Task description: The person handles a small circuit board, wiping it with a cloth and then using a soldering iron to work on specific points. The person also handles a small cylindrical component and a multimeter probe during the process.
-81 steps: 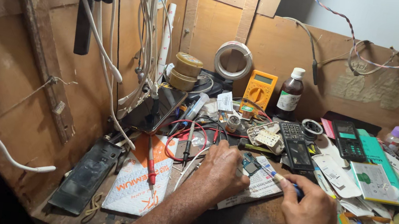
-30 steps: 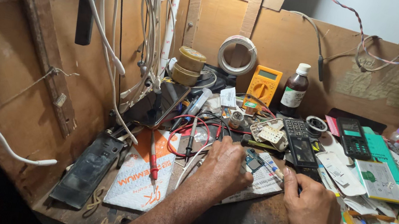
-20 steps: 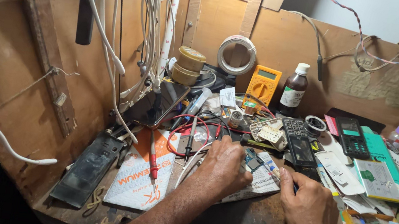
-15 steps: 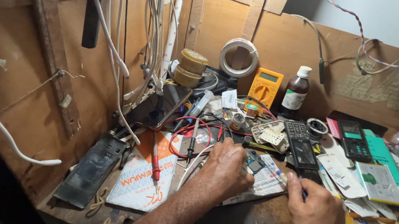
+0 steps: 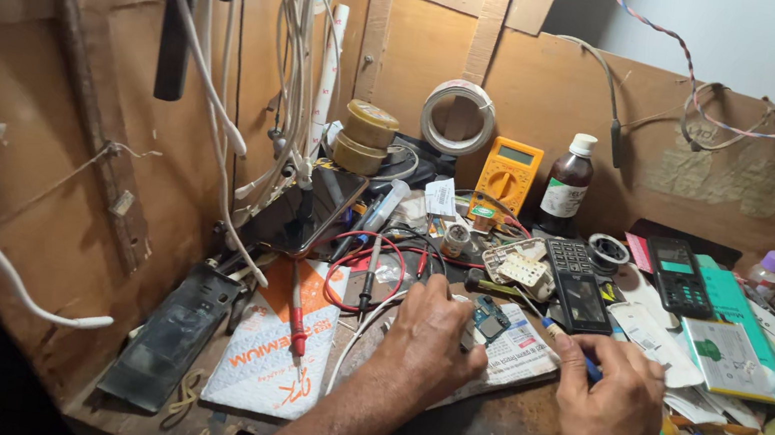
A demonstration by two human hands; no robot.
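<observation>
The left hand (image 5: 431, 340) presses its curled fingers down on a small green circuit board (image 5: 491, 319) lying on a sheet of printed newspaper (image 5: 520, 352) — pinning it at its near edge. The right hand (image 5: 613, 396), just beside, pinches a blue-handled thin tool (image 5: 560, 338) whose tip points toward the board. Beyond the grip lie a black keypad phone (image 5: 582, 297), a red test probe (image 5: 296, 321) and a yellow multimeter (image 5: 507, 176).
</observation>
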